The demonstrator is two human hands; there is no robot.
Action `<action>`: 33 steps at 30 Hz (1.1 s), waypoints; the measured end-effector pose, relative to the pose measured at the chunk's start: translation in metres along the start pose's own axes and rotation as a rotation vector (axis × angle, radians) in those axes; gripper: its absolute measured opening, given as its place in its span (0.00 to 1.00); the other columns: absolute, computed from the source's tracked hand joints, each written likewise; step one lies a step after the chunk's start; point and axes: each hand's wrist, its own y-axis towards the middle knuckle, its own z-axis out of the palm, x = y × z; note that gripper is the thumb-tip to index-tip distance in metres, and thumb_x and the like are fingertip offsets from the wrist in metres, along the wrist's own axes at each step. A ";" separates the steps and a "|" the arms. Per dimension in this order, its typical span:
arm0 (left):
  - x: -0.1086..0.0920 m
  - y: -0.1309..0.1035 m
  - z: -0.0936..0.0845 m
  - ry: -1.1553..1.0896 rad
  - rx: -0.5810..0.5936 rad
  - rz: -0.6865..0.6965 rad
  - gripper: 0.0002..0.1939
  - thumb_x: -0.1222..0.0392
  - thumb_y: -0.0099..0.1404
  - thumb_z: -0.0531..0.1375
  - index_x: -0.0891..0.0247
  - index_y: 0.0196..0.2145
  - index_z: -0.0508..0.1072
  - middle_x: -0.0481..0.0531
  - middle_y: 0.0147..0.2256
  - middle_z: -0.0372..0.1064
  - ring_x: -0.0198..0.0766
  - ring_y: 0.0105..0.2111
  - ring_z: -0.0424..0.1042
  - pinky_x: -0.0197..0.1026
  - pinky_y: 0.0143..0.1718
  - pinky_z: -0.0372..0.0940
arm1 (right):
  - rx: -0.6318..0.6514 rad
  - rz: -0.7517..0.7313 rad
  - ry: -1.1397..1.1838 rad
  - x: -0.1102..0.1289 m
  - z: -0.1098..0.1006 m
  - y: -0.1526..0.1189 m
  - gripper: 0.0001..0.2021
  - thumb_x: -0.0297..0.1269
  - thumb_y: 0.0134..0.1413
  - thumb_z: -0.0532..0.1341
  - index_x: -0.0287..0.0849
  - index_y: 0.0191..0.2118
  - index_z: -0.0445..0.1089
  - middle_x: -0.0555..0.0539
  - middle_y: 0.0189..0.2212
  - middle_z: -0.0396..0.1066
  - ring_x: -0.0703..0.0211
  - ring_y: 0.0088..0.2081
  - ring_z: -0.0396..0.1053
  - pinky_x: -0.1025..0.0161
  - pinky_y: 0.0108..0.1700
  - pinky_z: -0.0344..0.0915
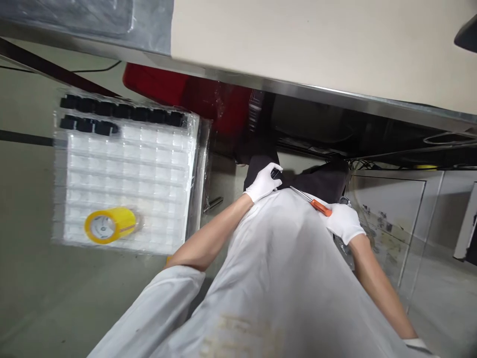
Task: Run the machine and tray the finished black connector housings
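Above my lap, my left hand [264,183] in a white glove is closed on a small black part [276,173]. Only a bit of that part shows between the thumb and fingers, so its kind is unclear. My right hand [343,221], also gloved in white, is closed round a screwdriver [321,207] with an orange handle. Its thin metal shaft points up and left, towards my left hand, and its tip is apart from the black part. To the left, a clear plastic tray [126,174] holds several black parts in its upper rows.
A yellow roll of tape [128,222] lies on the tray's lower left. Ahead runs a worktable [320,44] with a metal edge, and a red bin [152,84] stands beneath it. Cables and a pale cabinet [391,199] are on the right.
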 end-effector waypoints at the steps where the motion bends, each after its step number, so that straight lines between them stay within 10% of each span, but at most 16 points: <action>1: -0.001 0.000 -0.003 -0.019 0.042 0.010 0.19 0.73 0.57 0.64 0.61 0.46 0.71 0.51 0.46 0.71 0.28 0.24 0.68 0.33 0.23 0.67 | -0.002 -0.010 0.003 -0.001 -0.001 0.000 0.27 0.63 0.61 0.56 0.46 0.40 0.82 0.37 0.37 0.81 0.41 0.39 0.78 0.58 0.35 0.59; 9: -0.067 -0.032 -0.015 -0.039 0.193 -0.097 0.17 0.56 0.63 0.67 0.62 0.47 0.70 0.50 0.33 0.74 0.34 0.22 0.71 0.36 0.22 0.66 | -0.128 -0.219 0.257 -0.024 0.015 0.000 0.12 0.46 0.58 0.65 0.42 0.36 0.78 0.43 0.33 0.77 0.55 0.34 0.72 0.63 0.37 0.58; 14: -0.198 -0.053 -0.030 0.402 -0.018 0.525 0.15 0.48 0.60 0.72 0.57 0.40 0.77 0.50 0.37 0.79 0.42 0.37 0.78 0.41 0.40 0.72 | -0.314 -0.325 0.519 -0.050 0.023 0.014 0.09 0.39 0.61 0.62 0.41 0.32 0.73 0.48 0.33 0.72 0.58 0.35 0.70 0.63 0.41 0.61; 18: -0.315 -0.001 -0.001 0.507 -0.024 0.898 0.17 0.50 0.60 0.74 0.62 0.41 0.78 0.51 0.39 0.77 0.42 0.41 0.76 0.43 0.48 0.70 | -0.331 -0.263 0.556 -0.056 0.031 0.025 0.08 0.38 0.59 0.64 0.42 0.31 0.70 0.50 0.30 0.69 0.60 0.32 0.66 0.64 0.38 0.58; 21: -0.364 0.073 0.037 0.685 0.085 0.936 0.18 0.53 0.60 0.74 0.66 0.42 0.78 0.53 0.37 0.76 0.43 0.39 0.75 0.45 0.48 0.69 | -0.361 -0.240 0.596 -0.055 0.042 0.030 0.07 0.38 0.59 0.64 0.42 0.31 0.70 0.50 0.31 0.70 0.59 0.33 0.66 0.64 0.39 0.58; 26: -0.383 0.149 0.068 1.045 0.079 1.045 0.19 0.45 0.63 0.71 0.65 0.41 0.79 0.59 0.42 0.76 0.52 0.46 0.73 0.47 0.50 0.67 | -0.440 -0.185 0.769 -0.064 0.067 0.028 0.06 0.39 0.59 0.62 0.42 0.35 0.72 0.47 0.34 0.74 0.56 0.36 0.70 0.63 0.42 0.61; 33: -0.388 0.135 0.074 1.153 -0.023 1.127 0.39 0.39 0.60 0.71 0.65 0.61 0.72 0.67 0.60 0.68 0.63 0.61 0.63 0.59 0.64 0.56 | -0.457 -0.209 0.879 -0.083 0.077 0.031 0.06 0.37 0.57 0.61 0.42 0.32 0.70 0.50 0.29 0.71 0.58 0.32 0.67 0.63 0.37 0.59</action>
